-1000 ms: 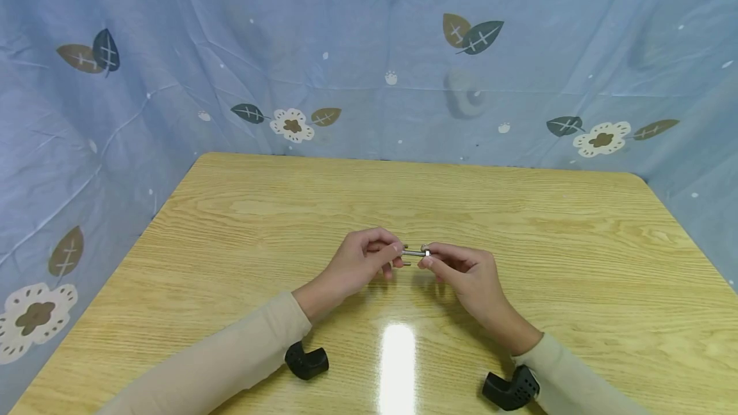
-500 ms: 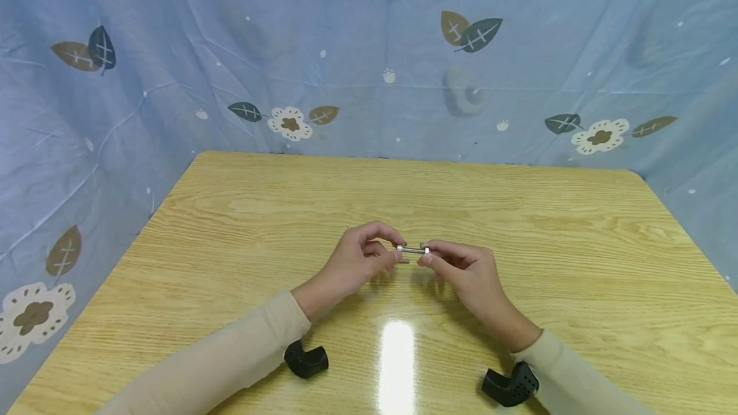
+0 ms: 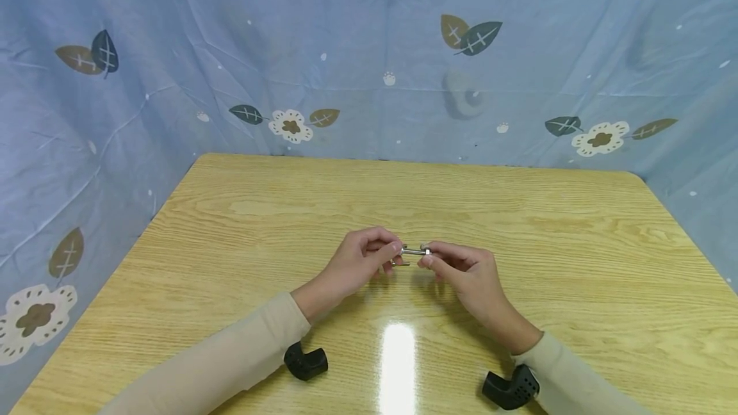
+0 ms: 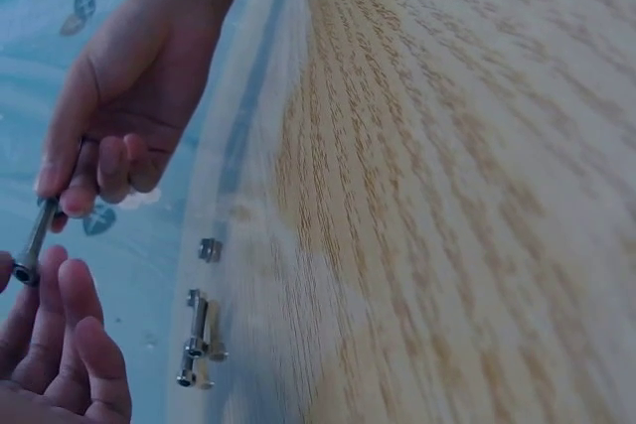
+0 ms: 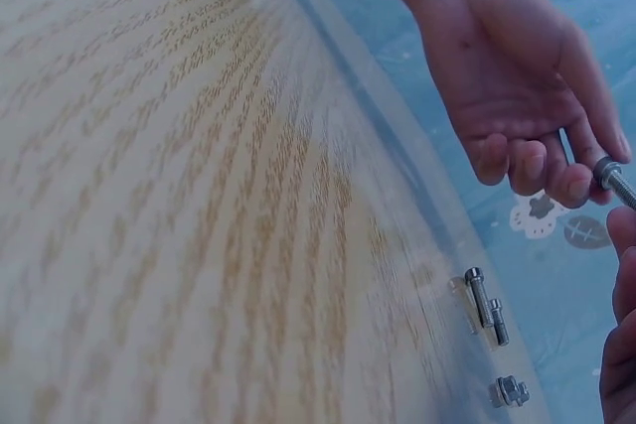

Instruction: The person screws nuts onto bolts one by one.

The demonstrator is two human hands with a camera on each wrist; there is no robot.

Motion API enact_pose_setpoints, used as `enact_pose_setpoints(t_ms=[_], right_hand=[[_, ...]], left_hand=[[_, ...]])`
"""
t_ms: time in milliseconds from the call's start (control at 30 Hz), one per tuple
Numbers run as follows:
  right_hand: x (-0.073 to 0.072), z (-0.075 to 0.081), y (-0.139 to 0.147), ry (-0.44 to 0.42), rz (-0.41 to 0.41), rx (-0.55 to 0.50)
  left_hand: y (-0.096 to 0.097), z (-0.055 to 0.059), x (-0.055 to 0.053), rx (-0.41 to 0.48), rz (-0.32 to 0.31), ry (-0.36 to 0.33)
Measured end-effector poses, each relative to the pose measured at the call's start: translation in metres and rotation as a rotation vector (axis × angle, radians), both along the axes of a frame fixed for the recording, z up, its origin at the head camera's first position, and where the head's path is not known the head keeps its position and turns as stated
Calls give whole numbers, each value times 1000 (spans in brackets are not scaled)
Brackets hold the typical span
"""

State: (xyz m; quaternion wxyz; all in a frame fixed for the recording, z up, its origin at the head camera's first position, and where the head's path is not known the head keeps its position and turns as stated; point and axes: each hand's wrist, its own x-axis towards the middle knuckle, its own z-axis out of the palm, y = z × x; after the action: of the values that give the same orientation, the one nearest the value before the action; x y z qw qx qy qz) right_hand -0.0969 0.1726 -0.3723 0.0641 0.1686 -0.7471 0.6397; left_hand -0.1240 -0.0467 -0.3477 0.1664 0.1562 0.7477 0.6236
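Both hands meet over the middle of the table around one silver bolt (image 3: pixel 414 252). My left hand (image 3: pixel 369 256) pinches its far-left end between thumb and index finger, covering the head there. At the other end, my right hand (image 3: pixel 469 274) pinches a nut (image 3: pixel 427 252) with thumb and index finger. Thread shows along the bolt (image 5: pixel 623 186) in the right wrist view. Below the hands, on the table, lie loose bolts (image 5: pixel 479 295) and nuts (image 5: pixel 512 391), partly hidden by the fingers in the head view.
A wooden table (image 3: pixel 277 203) spans the view, with a blue patterned curtain (image 3: pixel 369 31) behind and at the sides. Black wrist mounts (image 3: pixel 307 362) hang below both sleeves. A bright light reflection lies on the table's near part.
The left fingers parted half a second ago, showing the bolt's head, and now cover it again in a fresh pinch. My right hand keeps its grip on the nut almost unmoved.
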Motion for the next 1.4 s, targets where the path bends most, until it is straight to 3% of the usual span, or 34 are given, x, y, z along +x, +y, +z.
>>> enact_pose_setpoints(t_ms=[233, 700, 1100, 1400], right_hand=[[0, -2, 0, 7, 1, 7], [-2, -3, 1, 31, 18, -32], [-2, -5, 1, 28, 14, -26], [-1, -3, 0, 17, 7, 0]], left_hand=[[0, -1, -1, 34, -18, 17], [0, 1, 0, -7, -6, 78], [-1, 1, -3, -34, -20, -17], [-1, 2, 0, -17, -17, 47]])
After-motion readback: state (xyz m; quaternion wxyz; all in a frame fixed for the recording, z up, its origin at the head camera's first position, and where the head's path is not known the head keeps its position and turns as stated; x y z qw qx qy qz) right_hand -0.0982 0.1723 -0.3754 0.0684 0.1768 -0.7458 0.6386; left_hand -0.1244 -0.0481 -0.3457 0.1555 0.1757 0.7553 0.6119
